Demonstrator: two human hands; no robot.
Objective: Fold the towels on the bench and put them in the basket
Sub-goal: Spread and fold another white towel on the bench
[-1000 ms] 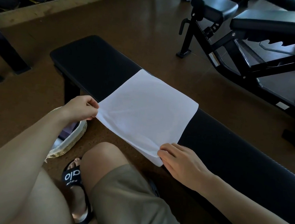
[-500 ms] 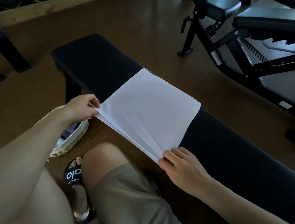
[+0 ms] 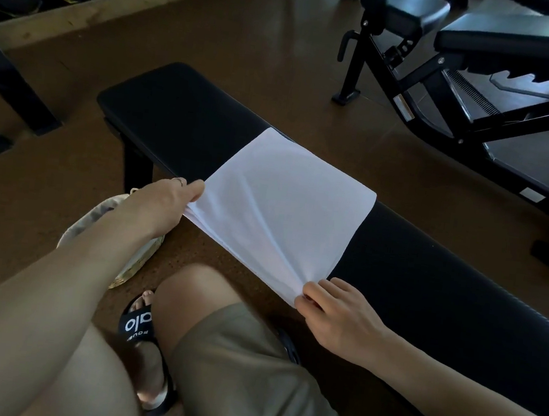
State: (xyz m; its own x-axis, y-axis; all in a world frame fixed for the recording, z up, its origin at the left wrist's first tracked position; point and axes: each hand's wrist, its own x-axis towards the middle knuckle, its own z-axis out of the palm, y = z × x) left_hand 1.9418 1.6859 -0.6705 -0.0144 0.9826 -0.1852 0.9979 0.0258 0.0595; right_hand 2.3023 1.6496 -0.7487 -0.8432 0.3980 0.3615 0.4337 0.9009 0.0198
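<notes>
Left hand (image 3: 160, 203), right hand (image 3: 339, 318) pinch towel (image 3: 283, 209) corners; bench (image 3: 428, 287) beneath

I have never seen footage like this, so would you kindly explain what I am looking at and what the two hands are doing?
There is no machine here: a person wears a camera on the head, looking forward and down at their own arms and knees. In front lies a long black padded gym bench, and on it a white folded towel. The left hand pinches the towel's near left corner; the right hand pinches its near right corner, so the near edge is raised. A pale woven basket stands on the brown floor under the left forearm, partly hidden. Behind is a black adjustable bench.
</notes>
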